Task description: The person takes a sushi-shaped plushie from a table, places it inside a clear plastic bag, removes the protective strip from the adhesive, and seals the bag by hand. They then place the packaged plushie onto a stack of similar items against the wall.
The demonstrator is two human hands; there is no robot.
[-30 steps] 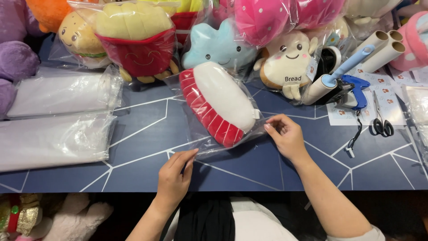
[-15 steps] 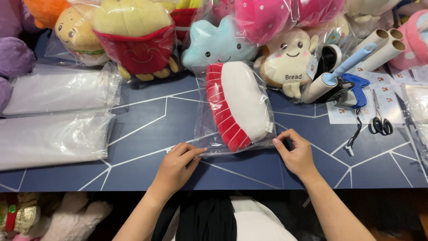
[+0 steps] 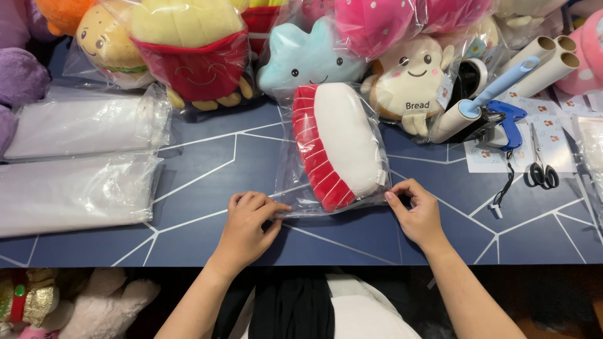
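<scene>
Clear plastic bag [image 3: 295,204] holding a red-and-white plush [image 3: 336,144] is pinched near the desk's [image 3: 207,157] front edge by left hand [image 3: 248,223] and right hand [image 3: 418,210].

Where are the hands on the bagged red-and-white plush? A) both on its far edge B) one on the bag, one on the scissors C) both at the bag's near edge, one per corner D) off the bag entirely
C: the left hand and right hand pinch the near corners of the clear bag holding the red-and-white plush; the scissors lie untouched.
</scene>
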